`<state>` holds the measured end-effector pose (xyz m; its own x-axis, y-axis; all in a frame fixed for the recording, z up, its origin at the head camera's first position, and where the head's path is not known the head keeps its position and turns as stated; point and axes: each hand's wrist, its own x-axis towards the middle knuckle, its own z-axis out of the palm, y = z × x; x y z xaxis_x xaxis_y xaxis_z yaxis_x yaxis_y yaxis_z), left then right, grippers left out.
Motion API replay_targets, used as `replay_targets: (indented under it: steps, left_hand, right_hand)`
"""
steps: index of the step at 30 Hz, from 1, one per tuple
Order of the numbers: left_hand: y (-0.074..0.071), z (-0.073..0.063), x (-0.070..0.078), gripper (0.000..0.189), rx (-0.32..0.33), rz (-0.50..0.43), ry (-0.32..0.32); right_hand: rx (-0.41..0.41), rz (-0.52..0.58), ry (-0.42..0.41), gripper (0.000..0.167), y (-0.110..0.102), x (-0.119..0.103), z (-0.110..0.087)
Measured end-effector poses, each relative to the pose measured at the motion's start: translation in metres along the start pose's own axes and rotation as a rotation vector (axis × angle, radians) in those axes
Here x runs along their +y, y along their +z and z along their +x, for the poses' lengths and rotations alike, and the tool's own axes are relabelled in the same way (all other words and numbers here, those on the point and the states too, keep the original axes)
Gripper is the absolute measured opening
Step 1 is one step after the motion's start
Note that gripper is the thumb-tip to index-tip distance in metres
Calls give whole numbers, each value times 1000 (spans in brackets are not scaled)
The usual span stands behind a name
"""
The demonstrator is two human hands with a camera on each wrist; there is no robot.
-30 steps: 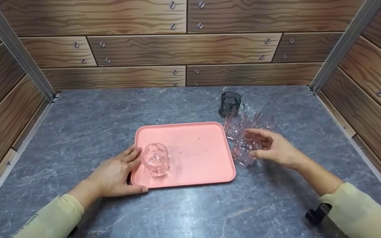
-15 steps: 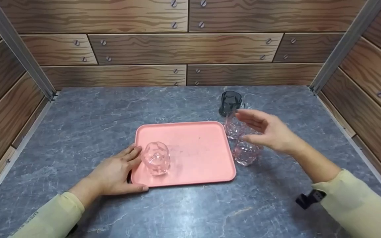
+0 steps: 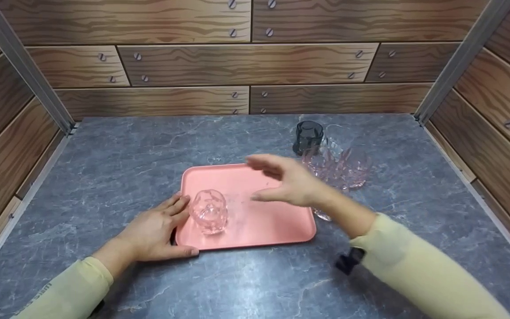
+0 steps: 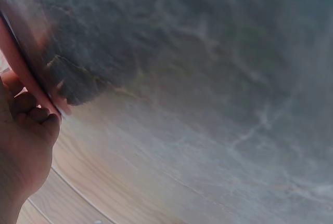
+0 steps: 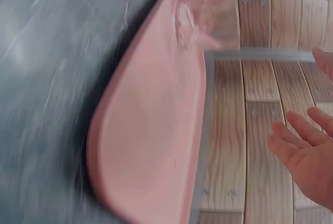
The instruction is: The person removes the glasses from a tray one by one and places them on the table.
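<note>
A pink rectangular tray (image 3: 255,230) lies on the table, with a clear glass cup (image 3: 209,212) on its left part. My left hand (image 3: 151,235) holds the tray's near left corner, fingers at the left rim and thumb along the front edge. In the left wrist view its fingers (image 4: 39,115) are bent against the rim. Over the tray's right half hovers my right hand (image 3: 286,181), holding nothing, fingers and thumb spread apart. The right wrist view shows this hand (image 5: 309,154) well apart from the glass cup (image 5: 205,21).
Right of the tray stand pinkish glass cups (image 3: 356,170); one nearer glass (image 3: 322,215) is mostly hidden behind my right wrist. A dark grey cup (image 3: 308,137) stands behind them, beside a clear glass (image 3: 332,146). Wood-patterned panels (image 3: 246,66) border the table.
My right hand has moved left from the glass cups on the right to above the tray, with nothing in it. My left hand, the tray and its cup have stayed put.
</note>
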<state>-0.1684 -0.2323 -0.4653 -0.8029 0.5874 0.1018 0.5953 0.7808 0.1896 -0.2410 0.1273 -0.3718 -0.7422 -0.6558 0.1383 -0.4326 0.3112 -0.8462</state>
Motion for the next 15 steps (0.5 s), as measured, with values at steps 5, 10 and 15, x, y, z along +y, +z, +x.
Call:
replay_targets:
  steps: [5,10,15]
  left_hand:
    - [0,0,0,111,1,7,1]
    - [0,0,0,111,3,8,7]
    - [0,0,0,110,2,11,12]
  right_hand:
    - [-43,-22,7,91,32,-1,19]
    - [-100,-66,25,95,56,0,32]
    - [-146,-84,50,95,73,4,38]
